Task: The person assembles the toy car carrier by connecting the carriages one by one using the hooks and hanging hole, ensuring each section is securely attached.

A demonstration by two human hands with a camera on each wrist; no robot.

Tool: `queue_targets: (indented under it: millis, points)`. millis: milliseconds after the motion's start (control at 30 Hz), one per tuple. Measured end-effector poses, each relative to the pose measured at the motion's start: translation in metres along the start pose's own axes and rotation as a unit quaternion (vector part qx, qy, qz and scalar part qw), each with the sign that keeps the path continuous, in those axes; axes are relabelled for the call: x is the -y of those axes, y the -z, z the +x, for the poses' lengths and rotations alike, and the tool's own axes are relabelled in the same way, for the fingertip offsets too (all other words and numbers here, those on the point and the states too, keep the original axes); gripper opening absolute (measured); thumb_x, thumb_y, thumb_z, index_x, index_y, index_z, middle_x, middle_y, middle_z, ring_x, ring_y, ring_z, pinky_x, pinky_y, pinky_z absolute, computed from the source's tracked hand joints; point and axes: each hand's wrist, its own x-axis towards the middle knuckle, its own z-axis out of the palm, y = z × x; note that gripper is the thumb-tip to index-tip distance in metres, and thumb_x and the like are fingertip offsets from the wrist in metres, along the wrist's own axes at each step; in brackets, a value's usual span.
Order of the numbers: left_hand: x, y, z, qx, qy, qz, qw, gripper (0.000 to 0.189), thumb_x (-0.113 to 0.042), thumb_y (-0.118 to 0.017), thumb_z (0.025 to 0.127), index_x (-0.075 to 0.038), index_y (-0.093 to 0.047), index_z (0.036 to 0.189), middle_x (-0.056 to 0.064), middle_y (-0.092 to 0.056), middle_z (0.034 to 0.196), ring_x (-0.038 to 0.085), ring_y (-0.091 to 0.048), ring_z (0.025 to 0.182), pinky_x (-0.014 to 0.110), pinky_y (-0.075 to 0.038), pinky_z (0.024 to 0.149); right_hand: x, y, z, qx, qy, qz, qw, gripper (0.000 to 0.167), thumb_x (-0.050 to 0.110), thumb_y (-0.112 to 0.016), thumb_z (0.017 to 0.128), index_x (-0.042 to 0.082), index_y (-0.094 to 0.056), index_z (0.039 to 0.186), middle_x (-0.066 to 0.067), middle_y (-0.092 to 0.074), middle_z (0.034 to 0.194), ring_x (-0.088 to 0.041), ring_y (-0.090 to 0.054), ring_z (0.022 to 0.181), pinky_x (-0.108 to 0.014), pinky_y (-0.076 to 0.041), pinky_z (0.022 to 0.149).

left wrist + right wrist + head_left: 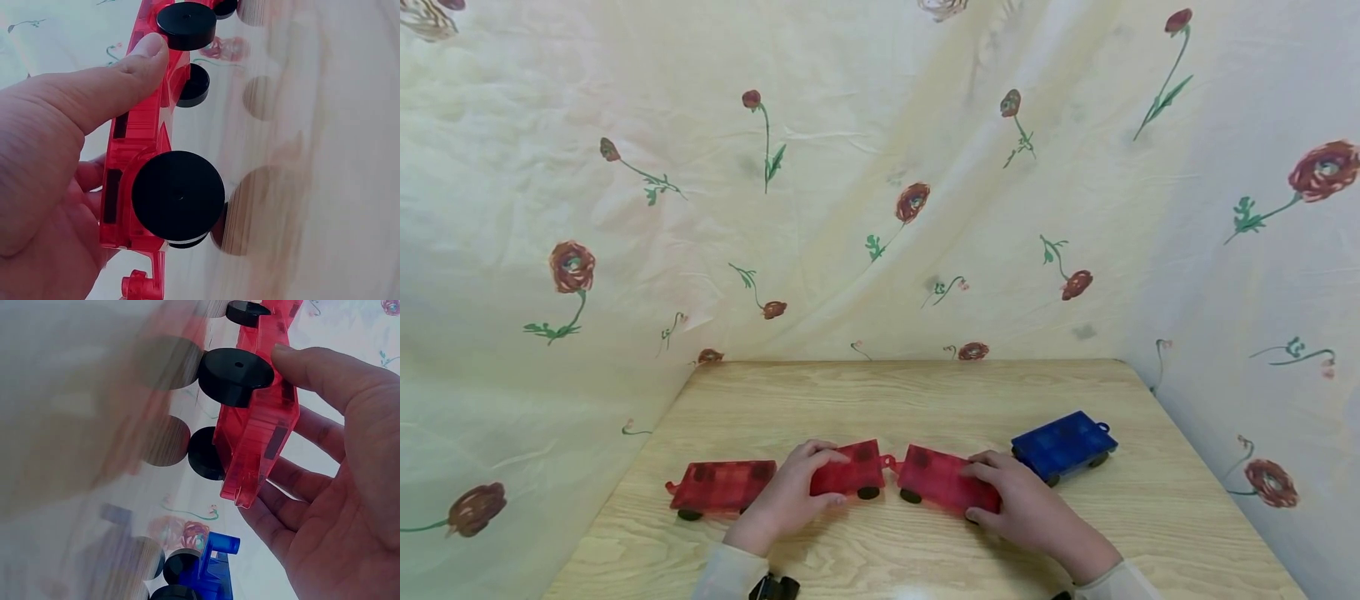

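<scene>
1. judged midway: holding the left-held red toy wagon [850,477] and right-held red wagon [936,479] end to end on the desk [850,402], with couplings [888,462] meeting; cannot tell whether latched.
2. probably left to link: the blue toy wagon [1062,447], apart at right, and perhaps the outer red wagon [722,486], partly behind the left hand [795,493].
3. pinching one wagon between fingers and thumb of the left hand, the other with the right hand [1026,504].
4. looking translucent, glossy and flat-topped, upright on black wheels [178,195].
</scene>
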Motion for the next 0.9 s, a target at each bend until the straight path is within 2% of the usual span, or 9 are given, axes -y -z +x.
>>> queue_targets:
  millis: [333, 600, 900]
  points:
    - [-0.0022, -0.0046, 0.0013, 0.004, -0.004, 0.006, 1.0000, 0.051, -0.033, -0.082, 0.092, -0.031, -0.063, 0.139, -0.003, -0.049, 0.148, 0.027, -0.045, 0.139, 0.052, -0.049, 0.107, -0.0014, -0.0033, -0.0009, 0.007, 0.008, 0.001, 0.9999, 0.048, 0.034, -0.088, 0.087, 0.021, -0.072, 0.130, 0.002, -0.062, 0.132, -0.022, -0.062, 0.118, -0.050, -0.055, 0.099]
    - [-0.0027, -0.0035, 0.0008, -0.004, 0.001, 0.020, 0.9998, 0.051, -0.032, -0.082, 0.092, -0.030, -0.064, 0.139, -0.001, -0.049, 0.149, 0.029, -0.046, 0.139, 0.054, -0.049, 0.105, -0.0016, -0.0037, -0.0007, 0.006, 0.011, 0.002, 0.9999, 0.048, 0.034, -0.088, 0.087, 0.021, -0.072, 0.130, 0.002, -0.062, 0.132, -0.023, -0.061, 0.119, -0.050, -0.055, 0.099]
    - [-0.0003, -0.0016, -0.0012, 0.004, 0.002, 0.033, 0.9994, 0.049, -0.031, -0.083, 0.091, -0.028, -0.066, 0.137, -0.003, -0.049, 0.147, 0.030, -0.046, 0.139, 0.056, -0.049, 0.105, -0.0019, -0.0037, -0.0015, 0.009, 0.014, 0.006, 0.9998, 0.046, 0.033, -0.087, 0.087, 0.021, -0.072, 0.130, 0.002, -0.061, 0.134, -0.024, -0.061, 0.121, -0.050, -0.054, 0.100]
